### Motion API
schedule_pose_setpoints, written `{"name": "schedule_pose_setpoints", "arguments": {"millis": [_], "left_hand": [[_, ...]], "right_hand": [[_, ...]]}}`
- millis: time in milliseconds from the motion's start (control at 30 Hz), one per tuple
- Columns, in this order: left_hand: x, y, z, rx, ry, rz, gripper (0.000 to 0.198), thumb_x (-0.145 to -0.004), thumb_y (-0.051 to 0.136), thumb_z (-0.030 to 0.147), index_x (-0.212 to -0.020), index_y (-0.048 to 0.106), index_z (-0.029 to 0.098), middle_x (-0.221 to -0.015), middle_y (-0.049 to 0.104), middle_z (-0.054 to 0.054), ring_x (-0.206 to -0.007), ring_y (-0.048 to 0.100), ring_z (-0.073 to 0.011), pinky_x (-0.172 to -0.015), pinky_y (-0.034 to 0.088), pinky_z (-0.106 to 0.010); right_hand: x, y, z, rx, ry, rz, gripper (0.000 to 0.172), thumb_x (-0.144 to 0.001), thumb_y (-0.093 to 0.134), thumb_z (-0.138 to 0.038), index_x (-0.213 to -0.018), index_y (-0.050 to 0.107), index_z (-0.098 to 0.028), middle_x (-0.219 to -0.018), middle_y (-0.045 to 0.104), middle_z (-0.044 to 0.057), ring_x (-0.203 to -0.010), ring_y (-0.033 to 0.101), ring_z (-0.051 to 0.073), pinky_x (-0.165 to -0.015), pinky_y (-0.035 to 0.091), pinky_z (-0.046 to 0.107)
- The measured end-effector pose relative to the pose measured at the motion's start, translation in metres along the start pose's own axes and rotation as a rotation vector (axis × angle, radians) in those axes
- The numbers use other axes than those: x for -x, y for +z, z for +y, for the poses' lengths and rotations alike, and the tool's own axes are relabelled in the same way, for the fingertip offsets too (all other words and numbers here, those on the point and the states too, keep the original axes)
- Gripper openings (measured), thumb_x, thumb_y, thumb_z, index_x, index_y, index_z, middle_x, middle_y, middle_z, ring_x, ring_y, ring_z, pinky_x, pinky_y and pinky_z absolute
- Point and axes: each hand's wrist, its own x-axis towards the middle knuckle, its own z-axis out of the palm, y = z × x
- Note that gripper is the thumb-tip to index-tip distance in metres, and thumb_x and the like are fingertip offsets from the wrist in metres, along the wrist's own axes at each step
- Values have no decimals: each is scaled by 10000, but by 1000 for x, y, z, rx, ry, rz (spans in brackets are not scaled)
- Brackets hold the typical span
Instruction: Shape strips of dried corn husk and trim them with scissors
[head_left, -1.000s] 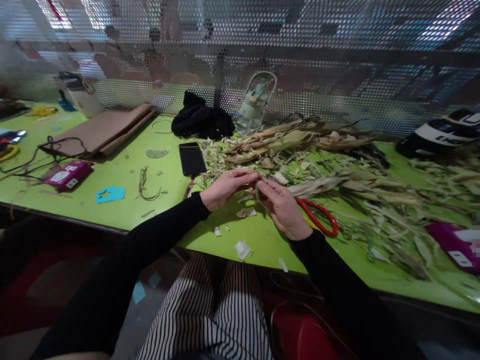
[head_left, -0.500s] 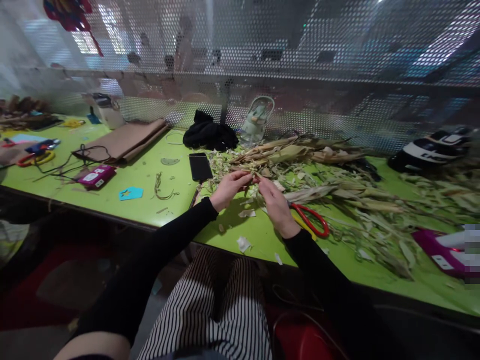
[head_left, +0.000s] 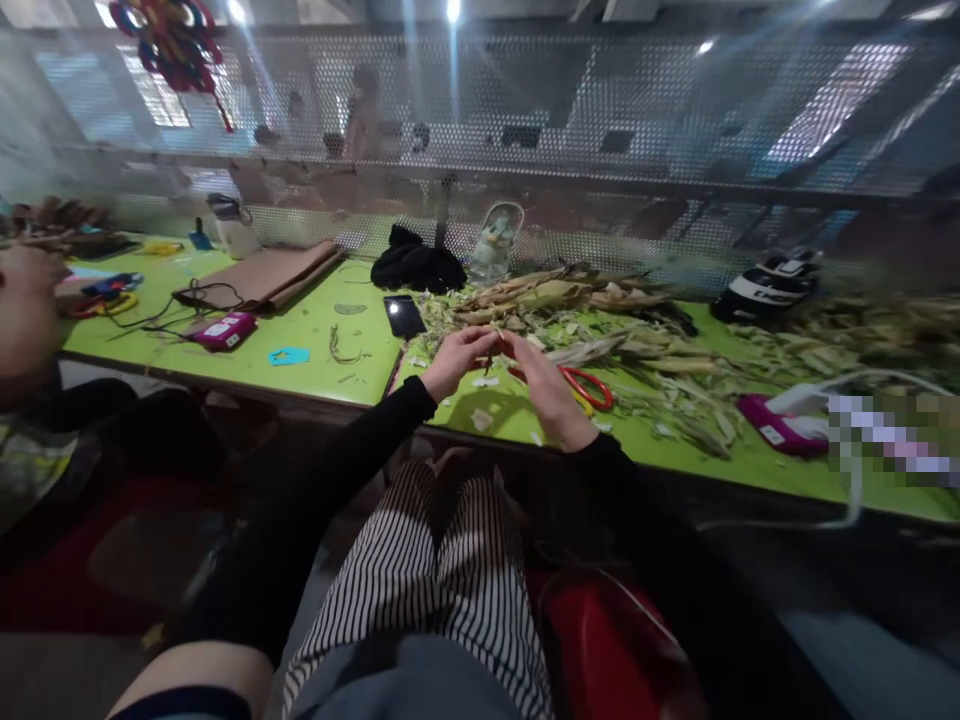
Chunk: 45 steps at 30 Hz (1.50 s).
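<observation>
Both of my hands meet above the green table (head_left: 315, 350) near its front edge. My left hand (head_left: 456, 362) has its fingers closed in a pinch, and a small dark bit shows below the fingertips. My right hand (head_left: 546, 388) comes in from the other side with its fingers together, touching the same spot. What they pinch is too small to name. Behind them lie dried corn husks (head_left: 592, 290) and shredded scraps. Red-handled scissors (head_left: 589, 388) rest just right of my right hand. A black phone (head_left: 403, 316) lies to the left.
A purple power strip (head_left: 225, 331), a brown folded sheet (head_left: 262, 275) and a blue tag (head_left: 289, 356) are on the left. Behind stand black cloth (head_left: 417, 262), a clear bottle (head_left: 495, 245) and a mesh screen (head_left: 637, 110). At far left is another person's arm (head_left: 26, 310).
The view has tilted up and shifted right. My hands stay together, with the right hand's fingers now straighter. Another person's arm has come in at the left edge.
</observation>
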Motion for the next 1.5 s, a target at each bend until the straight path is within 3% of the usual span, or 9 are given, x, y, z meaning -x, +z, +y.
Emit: {"name": "schedule_pose_setpoints", "arguments": {"millis": [167,367,433,600,767,1000,1067,1233,1500], "left_hand": [[27,2,13,-144,22,-66,92,-909,658,231,-909,680,142,-849,688,-11,-783,611,-82,-769,422,-231],[57,26,31,-343,135,-186,109,-922,620,166,-845,674,112,-751,638,-3,-656,514,-65,-698,393,-231],[64,33,36,-349,139,-199,111,-915,620,155,-826,667,109,-771,657,-16,-676,532,-72,-749,419,-251],[66,41,36,-340,160,-212,88,-880,646,175,-812,648,120,-783,666,-20,-703,555,-89,-814,441,-284],[64,39,30,-420,234,-224,148,-904,606,244,-815,646,133,-785,650,-18,-742,562,-109,-779,426,-260],[75,36,28,-779,490,-126,183,-885,585,200,-730,675,164,-745,653,-15,-749,550,-142,-756,393,-255],[79,35,24,-731,426,-143,141,-870,627,224,-768,699,159,-784,682,-27,-779,581,-146,-774,411,-256],[87,24,11,-401,46,-270,227,-900,650,362,-927,723,149,-861,729,-62,-823,650,-133,-808,457,-267],[92,14,-11,-230,29,-280,215,-821,771,330,-881,698,138,-844,721,-29,-818,653,-115,-842,440,-259]], "right_hand": [[18,-6,-23,35,-22,23,502,-864,668,-601,-1247,682,-276,-1391,654,64,-1279,591,266,-1073,483,467],[34,-14,-51,106,-152,65,375,-844,713,-457,-1141,721,-229,-1146,734,61,-983,673,220,-930,538,415],[37,-17,-58,132,-180,79,331,-850,688,-429,-1096,741,-215,-1084,738,63,-921,666,209,-895,538,403],[35,-28,-58,179,-195,107,318,-832,669,-438,-1043,776,-225,-1017,739,57,-909,639,210,-893,531,399],[36,-32,-55,164,-206,132,309,-825,679,-469,-986,797,-233,-1119,736,72,-1083,631,240,-1007,488,421],[57,-30,-60,116,-152,99,306,-774,731,-437,-978,778,-214,-868,731,23,-787,610,178,-810,506,357],[63,-31,-60,142,-161,92,280,-771,729,-400,-973,779,-212,-827,718,12,-756,592,169,-787,492,348],[71,-31,-59,141,-136,42,256,-772,721,-365,-966,786,-211,-791,696,4,-715,558,150,-743,472,326],[70,-27,-55,25,-14,-111,319,-683,810,-488,-738,707,-191,-665,590,-24,-622,459,112,-641,393,290]]}}
